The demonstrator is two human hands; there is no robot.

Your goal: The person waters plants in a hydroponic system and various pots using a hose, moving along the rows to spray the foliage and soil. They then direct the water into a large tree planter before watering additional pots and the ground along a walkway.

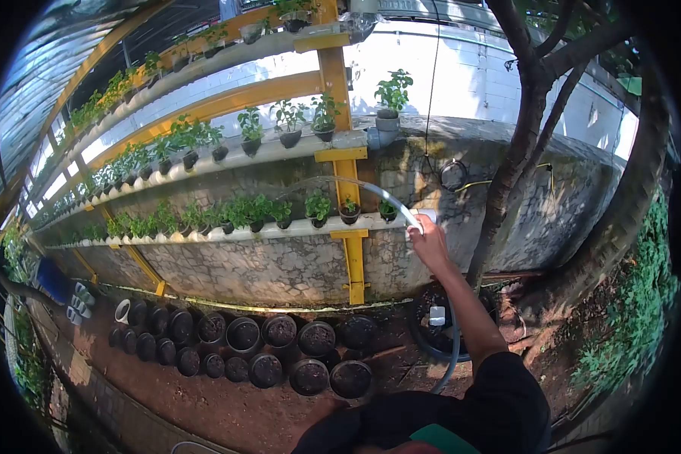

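Our fingers (424,229) were curled tight around the end of a hose (455,340), the right hand (429,240) raised at arm's length toward the wall with the knuckles turned to the camera. We could not see the left hand at all. The hose was a smooth, pale, round tube; it ran down from the fist along the inside of our forearm and curved across the dirt near our black sleeve (499,393). From the hand a thin jet of water (340,181) rose in a clear, glassy arc, bending up and to the left over the small potted seedlings (318,206) on the lower shelf.

That shelf was a long white pipe channel (280,229), round-edged and dull, with little dark pots set in a row along it, each holding a leafy green plant. A second white channel (265,151) ran above it with more of the same, and a third higher still under the roof. Yellow painted posts (348,197) and rails, square and flat-sided, carried the channels. Behind them stood a rough stone wall (280,265), grey and mottled, crossed by pale mortar lines.

On the reddish, packed earth below lay a cluster of round black plastic pots (280,352), thin-walled and filled with dark soil. To our right, just beside the hand, a dark, knotted tree trunk (511,166) leaned upward and forked.
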